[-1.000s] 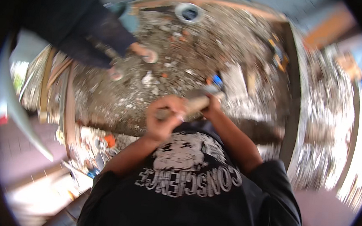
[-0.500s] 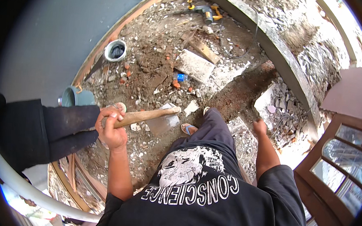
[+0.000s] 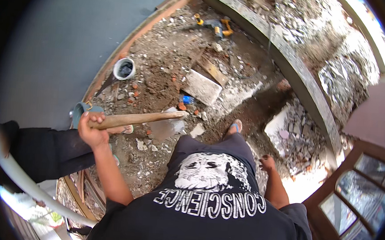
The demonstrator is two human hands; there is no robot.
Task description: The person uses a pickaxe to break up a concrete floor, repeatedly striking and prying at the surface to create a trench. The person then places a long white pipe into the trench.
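My left hand (image 3: 94, 130) is closed round the wooden handle of a hoe (image 3: 141, 119). The handle points across to the right, and a flat grey blade hangs under its far end, above the rubble. My right hand (image 3: 267, 162) is low by my right thigh, with loosely bent fingers and nothing visible in it. Ahead of the hoe lie a blue plastic piece (image 3: 187, 100) and a pale slab (image 3: 202, 87). To the left, another person in dark clothes (image 3: 43, 152) stands close to my left forearm.
A white bucket (image 3: 124, 69) and a grey-green bucket (image 3: 81, 111) stand along the left wall. Farther off lies a yellow and grey power drill (image 3: 217, 29). A curved concrete beam (image 3: 295, 60) bounds the right side, with a wooden glazed door (image 3: 352, 193) nearer me. Broken rubble covers the ground.
My left hand has carried the hoe a little to the left. My right hand has drawn back toward my body. I have stepped, and my view has shifted.
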